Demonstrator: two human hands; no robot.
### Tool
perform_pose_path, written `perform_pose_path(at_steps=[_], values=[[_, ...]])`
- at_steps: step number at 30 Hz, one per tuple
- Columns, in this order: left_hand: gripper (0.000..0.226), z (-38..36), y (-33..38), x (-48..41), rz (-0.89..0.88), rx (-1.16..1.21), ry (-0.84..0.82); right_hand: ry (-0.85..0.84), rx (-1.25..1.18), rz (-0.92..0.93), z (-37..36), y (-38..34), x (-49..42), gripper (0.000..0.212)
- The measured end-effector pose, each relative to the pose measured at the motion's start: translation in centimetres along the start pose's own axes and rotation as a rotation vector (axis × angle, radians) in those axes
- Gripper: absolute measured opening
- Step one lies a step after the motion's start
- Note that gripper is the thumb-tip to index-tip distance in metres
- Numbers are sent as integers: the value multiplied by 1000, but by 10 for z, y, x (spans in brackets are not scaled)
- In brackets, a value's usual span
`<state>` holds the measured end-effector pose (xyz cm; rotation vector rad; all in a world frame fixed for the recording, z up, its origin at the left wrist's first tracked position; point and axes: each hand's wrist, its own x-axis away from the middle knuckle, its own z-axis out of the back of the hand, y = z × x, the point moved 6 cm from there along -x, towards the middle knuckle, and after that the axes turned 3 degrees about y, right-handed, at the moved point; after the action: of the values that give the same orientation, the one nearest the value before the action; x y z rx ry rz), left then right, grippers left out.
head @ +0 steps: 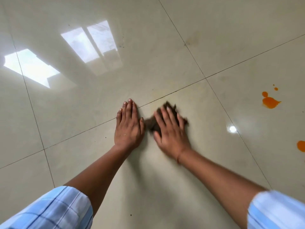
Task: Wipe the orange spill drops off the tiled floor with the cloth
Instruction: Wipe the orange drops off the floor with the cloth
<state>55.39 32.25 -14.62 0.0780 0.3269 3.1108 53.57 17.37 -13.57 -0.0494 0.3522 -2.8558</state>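
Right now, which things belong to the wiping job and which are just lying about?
Job: right hand pressing the dark cloth; orange spill drops; orange drop at right edge; tiled floor.
Just there: left hand flat on floor; window reflections; checked sleeves.

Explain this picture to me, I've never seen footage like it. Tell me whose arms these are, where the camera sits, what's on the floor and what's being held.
There is no machine here, only a person's two bare hands. The single camera is worn on the person's head and looks forward and down, so the arms reach in from the bottom edge, with blue checked sleeves showing. The left hand lies flat on the tiled floor. The right hand, blurred, presses a dark cloth to the floor with spread fingers. The orange spill drops lie to the right, apart from the cloth, and an orange patch sits at the right edge. The bright shapes are reflections on the glossy tiles.
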Motion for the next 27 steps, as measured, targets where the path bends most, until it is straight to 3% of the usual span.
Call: perform_pose_path(at_steps=[2, 4, 7, 10, 13, 15, 20, 24, 27], values=[[65, -1, -2, 0, 8, 1, -19, -49, 11, 74, -1, -1, 45, 71], [65, -2, 0, -1, 3, 5, -33, -64, -3, 92, -2, 4, 24, 71], [65, -2, -4, 0, -15, 20, -22, -43, 33, -30, -3, 5, -48, 71], [67, -1, -6, 0, -43, 47, -45, 4, 17, -123, -4, 3, -38, 71], [69, -2, -7, 0, -49, 48, -67, -48, 13, 32, -5, -7, 41, 71], [70, -1, -6, 0, -50, 50, -78, -82, -1, 94, -6, 4, 43, 72], [70, -4, -6, -1, -48, 50, -73, -33, 11, -193, 2, 41, -38, 74], [73, -3, -5, -1, -41, 40, -89, -12, -7, -121, 6, 50, 47, 72], [77, 3, -1, 0, -18, 82, -118, -24, 27, -165, 13, 88, 41, 73]])
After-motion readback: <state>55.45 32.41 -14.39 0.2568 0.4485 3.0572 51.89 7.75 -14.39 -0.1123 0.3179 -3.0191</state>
